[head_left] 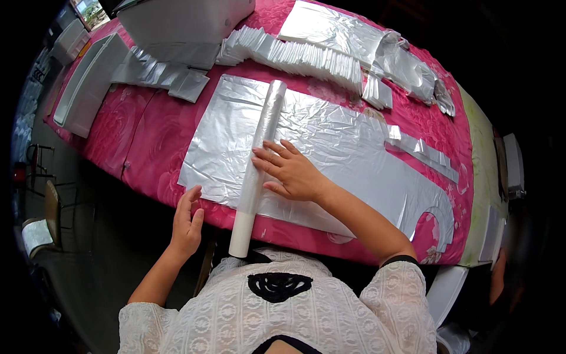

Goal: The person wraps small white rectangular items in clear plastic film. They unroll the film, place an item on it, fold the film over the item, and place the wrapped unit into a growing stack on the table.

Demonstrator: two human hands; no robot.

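A long roll of clear plastic film lies across a flat silvery plastic sheet, its bare white end jutting over the table's near edge. My right hand rests on the middle of the roll from the right, fingers outstretched rather than wrapped round it. Off the near edge, to the left of the roll, my left hand hovers with thumb and fingers apart, touching nothing. Toward the right, the sheet narrows into strap-like ends with a curved cut-out between them.
Behind the sheet runs a row of folded silvery packets. More silvery plastic lies at the far right, and a narrow folded strip nearer. A white box and a long white bin stand left on the pink tablecloth.
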